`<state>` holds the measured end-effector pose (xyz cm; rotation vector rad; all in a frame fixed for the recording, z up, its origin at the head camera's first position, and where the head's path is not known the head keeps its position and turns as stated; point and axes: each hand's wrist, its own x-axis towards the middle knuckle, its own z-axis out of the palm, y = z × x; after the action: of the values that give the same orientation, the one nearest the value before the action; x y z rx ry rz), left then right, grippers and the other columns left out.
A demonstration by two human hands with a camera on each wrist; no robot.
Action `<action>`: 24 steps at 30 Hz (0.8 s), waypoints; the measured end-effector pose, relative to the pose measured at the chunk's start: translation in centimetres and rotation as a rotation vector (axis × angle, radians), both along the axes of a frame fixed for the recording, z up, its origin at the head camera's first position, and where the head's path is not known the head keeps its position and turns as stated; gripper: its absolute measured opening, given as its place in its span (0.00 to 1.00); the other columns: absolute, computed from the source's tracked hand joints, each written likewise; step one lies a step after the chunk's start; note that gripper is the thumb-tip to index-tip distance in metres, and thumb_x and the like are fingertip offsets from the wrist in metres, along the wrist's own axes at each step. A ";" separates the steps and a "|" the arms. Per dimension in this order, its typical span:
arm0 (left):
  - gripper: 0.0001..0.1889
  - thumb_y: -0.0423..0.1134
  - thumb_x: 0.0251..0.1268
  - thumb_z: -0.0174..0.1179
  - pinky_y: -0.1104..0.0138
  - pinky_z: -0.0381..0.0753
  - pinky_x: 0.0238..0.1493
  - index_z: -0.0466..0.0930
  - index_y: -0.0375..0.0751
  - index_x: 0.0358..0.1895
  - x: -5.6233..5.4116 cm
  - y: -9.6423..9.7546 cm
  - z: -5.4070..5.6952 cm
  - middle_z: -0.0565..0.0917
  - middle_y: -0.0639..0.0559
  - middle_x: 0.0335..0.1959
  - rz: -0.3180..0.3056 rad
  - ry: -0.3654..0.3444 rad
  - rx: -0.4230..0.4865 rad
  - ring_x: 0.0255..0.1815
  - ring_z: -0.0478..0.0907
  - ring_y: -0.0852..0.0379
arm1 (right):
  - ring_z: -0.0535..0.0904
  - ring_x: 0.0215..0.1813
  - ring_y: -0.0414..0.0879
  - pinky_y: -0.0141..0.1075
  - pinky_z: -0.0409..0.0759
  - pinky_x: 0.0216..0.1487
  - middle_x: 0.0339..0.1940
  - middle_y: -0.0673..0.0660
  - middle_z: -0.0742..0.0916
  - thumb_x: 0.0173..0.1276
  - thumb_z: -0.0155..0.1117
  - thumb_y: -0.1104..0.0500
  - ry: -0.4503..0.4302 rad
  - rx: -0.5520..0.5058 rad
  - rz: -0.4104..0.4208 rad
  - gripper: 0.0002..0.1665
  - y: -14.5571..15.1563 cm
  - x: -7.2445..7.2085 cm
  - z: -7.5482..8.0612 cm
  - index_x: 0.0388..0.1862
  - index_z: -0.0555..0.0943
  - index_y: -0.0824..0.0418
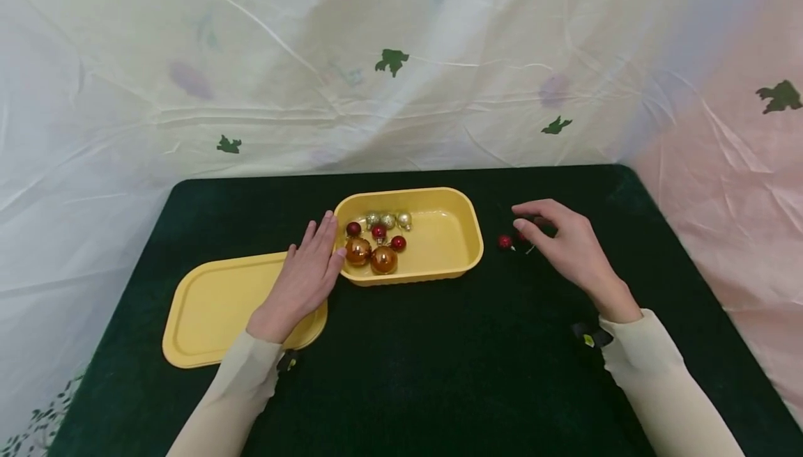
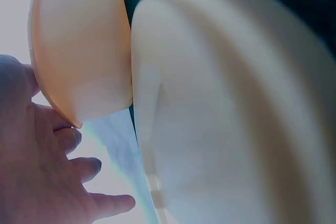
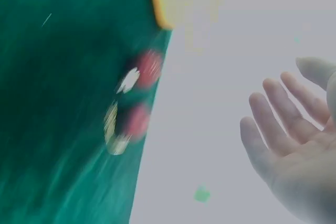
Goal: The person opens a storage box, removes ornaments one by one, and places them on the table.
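A yellow plastic container (image 1: 452, 234) holds two large orange baubles (image 1: 384, 260), several small gold baubles (image 1: 404, 220) and 3 small red baubles (image 1: 398, 242). My left hand (image 1: 301, 279), fingers straight, touches its left end at the rim. Under that forearm and palm lies the flat yellow lid (image 1: 219, 311). To the right of the container, two red baubles sit on the dark green cloth, one (image 1: 505, 242) beside the other (image 1: 522, 237). Over them hovers my right hand (image 1: 567, 244), fingers loosely bent and nothing in its grasp. In the right wrist view both baubles (image 3: 149, 68) look blurred.
Dark green cloth (image 1: 439, 359) covers the table. Pale fabric (image 1: 282, 74) with green leaf shapes hangs behind the table's back edge, and pinkish fabric (image 1: 721, 199) hangs along the right side.
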<state>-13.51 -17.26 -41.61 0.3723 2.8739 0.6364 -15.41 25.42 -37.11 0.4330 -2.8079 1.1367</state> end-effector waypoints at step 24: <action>0.35 0.55 0.87 0.32 0.31 0.48 0.76 0.34 0.45 0.86 -0.1 0.1 -0.4 0.37 0.50 0.86 0.010 0.007 -0.003 0.86 0.38 0.41 | 0.80 0.65 0.52 0.53 0.77 0.67 0.62 0.55 0.86 0.72 0.71 0.56 -0.096 0.126 0.408 0.23 -13.7 -4.1 -2.8 0.64 0.82 0.59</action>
<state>-13.60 -17.21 -42.01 0.3606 2.8853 0.6343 -19.54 11.75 -39.87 1.0274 -2.9694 1.0652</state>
